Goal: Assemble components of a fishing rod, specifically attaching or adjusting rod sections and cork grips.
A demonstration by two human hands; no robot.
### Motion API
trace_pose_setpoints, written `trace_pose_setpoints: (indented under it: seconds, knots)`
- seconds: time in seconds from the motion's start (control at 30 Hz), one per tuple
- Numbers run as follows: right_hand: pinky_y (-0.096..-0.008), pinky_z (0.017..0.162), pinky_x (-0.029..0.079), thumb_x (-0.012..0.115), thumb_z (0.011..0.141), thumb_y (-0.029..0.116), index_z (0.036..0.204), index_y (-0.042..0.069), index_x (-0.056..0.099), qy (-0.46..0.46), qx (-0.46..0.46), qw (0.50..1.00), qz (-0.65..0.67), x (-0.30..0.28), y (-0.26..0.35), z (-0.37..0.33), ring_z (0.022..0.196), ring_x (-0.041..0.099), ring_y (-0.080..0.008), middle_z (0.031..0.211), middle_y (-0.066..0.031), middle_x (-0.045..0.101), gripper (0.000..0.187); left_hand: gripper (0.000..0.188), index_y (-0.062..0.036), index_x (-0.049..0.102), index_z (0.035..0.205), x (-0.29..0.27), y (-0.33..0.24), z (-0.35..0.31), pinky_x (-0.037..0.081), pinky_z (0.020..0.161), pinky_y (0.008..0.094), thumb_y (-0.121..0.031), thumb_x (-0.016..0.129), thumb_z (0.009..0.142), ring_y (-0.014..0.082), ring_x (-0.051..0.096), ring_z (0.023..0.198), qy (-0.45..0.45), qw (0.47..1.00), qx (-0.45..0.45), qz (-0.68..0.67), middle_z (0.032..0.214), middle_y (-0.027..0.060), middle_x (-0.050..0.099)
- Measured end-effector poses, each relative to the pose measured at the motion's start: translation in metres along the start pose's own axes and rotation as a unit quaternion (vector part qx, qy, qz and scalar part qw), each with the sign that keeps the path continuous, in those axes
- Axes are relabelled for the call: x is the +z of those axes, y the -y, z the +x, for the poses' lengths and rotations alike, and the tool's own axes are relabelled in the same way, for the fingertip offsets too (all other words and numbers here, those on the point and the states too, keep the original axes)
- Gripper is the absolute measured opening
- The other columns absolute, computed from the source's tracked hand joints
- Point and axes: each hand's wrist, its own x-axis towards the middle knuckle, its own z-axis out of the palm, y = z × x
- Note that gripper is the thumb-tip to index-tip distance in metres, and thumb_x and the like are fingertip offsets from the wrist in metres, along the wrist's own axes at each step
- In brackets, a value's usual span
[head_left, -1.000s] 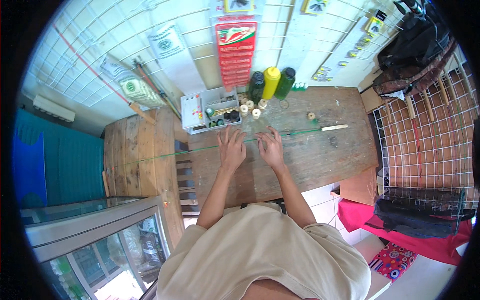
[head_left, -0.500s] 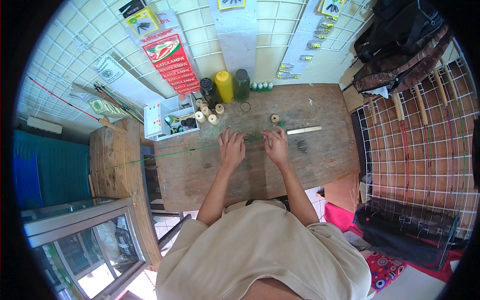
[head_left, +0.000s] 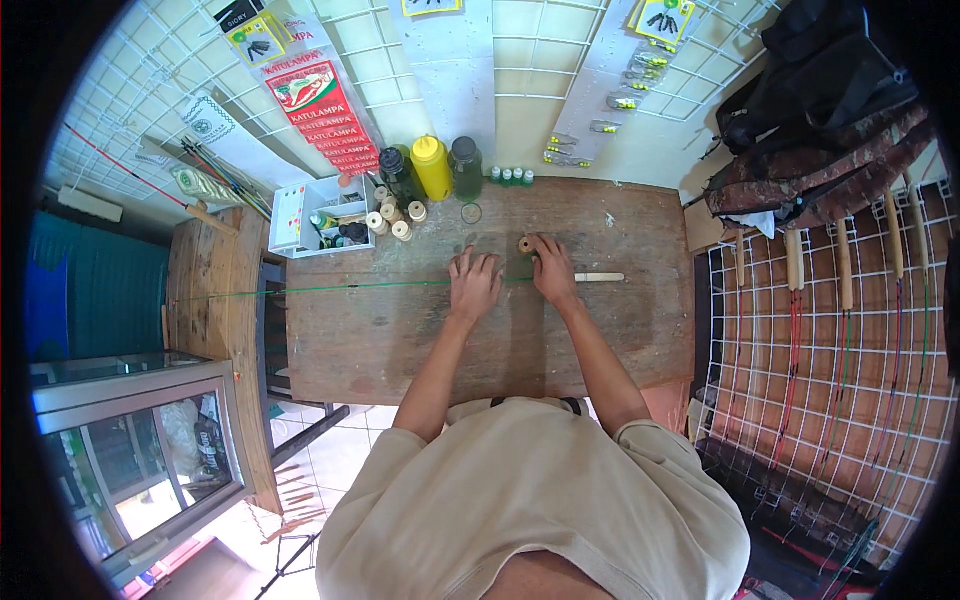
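Observation:
A thin green fishing rod point(head_left: 390, 285) runs sideways across the worktable, its pale wooden handle point(head_left: 600, 277) at the right end. Over the rod's middle lies my left hand point(head_left: 475, 287), fingers bent around it with the fingertips on the far side. My right hand point(head_left: 554, 275) is just left of the handle. Its thumb and forefinger are closed on a small wooden thread spool point(head_left: 526, 246) beyond the rod. The palm covers the stretch of rod by the handle. Any thread between spool and rod is too fine to make out.
Several pale spools point(head_left: 402, 230) stand beside a white divided box point(head_left: 290, 240) at the back left. Dark bottles and a yellow squeeze bottle point(head_left: 432, 170) stand behind them, with small green vials point(head_left: 512, 177) to the right. A ring point(head_left: 471, 212) lies nearby. More rods hang on the right-hand rack point(head_left: 820, 350).
My right hand has reached forward to the spool, which earlier stood apart beyond its fingers. My left hand stays on the rod. The whole view has turned slightly.

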Motion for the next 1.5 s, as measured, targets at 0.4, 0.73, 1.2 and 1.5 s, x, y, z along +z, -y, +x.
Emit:
trace_pose_setpoints:
  seconds: [0.4, 0.73, 1.2, 1.5]
  knots:
    - [-0.0413, 0.09, 0.046, 0.06, 0.078, -0.004, 0.12, 0.012, 0.06, 0.085, 0.019, 0.996, -0.02, 0.002, -0.018, 0.017, 0.11, 0.052, -0.0345, 0.12, -0.0117, 0.053, 0.046, 0.042, -0.0146, 0.06, 0.12, 0.008, 0.001, 0.008, 0.03, 0.098, 0.0477, -0.039, 0.06, 0.085, 0.0253, 0.045, 0.118, 0.134, 0.991, -0.009, 0.01, 0.113, 0.0034, 0.061]
    - [-0.0331, 0.081, 0.05, 0.064, 0.079, -0.003, 0.113, 0.007, 0.059, 0.012, 0.068, 0.978, 0.195, -0.021, -0.047, 0.004, 0.095, 0.06, -0.0266, 0.103, -0.0112, 0.052, 0.036, 0.022, -0.0174, 0.071, 0.1, 0.008, 0.003, 0.008, 0.034, 0.092, 0.0444, -0.03, 0.061, 0.085, 0.0222, 0.053, 0.105, 0.119, 0.992, -0.026, 0.025, 0.101, -0.0007, 0.065]
    - [-0.0225, 0.075, 0.047, 0.068, 0.084, 0.005, 0.124, 0.013, 0.062, 0.06, 0.078, 0.947, 0.306, -0.038, -0.084, -0.009, 0.09, 0.055, -0.011, 0.113, -0.0037, 0.051, 0.041, 0.027, -0.0163, 0.065, 0.11, 0.021, -0.035, 0.009, 0.036, 0.089, 0.0428, -0.025, 0.063, 0.084, 0.022, 0.054, 0.104, 0.051, 0.996, -0.027, 0.066, 0.103, 0.001, 0.064]
    - [-0.0278, 0.08, 0.049, 0.06, 0.085, -0.004, 0.12, 0.007, 0.058, 0.081, 0.155, 0.885, 0.431, -0.031, -0.109, -0.014, 0.092, 0.061, -0.0147, 0.109, -0.0067, 0.059, 0.037, 0.03, -0.0146, 0.063, 0.112, 0.046, -0.078, 0.02, 0.036, 0.091, 0.044, -0.023, 0.063, 0.083, 0.0215, 0.052, 0.108, -0.005, 0.998, 0.029, 0.063, 0.105, 0.0012, 0.064]
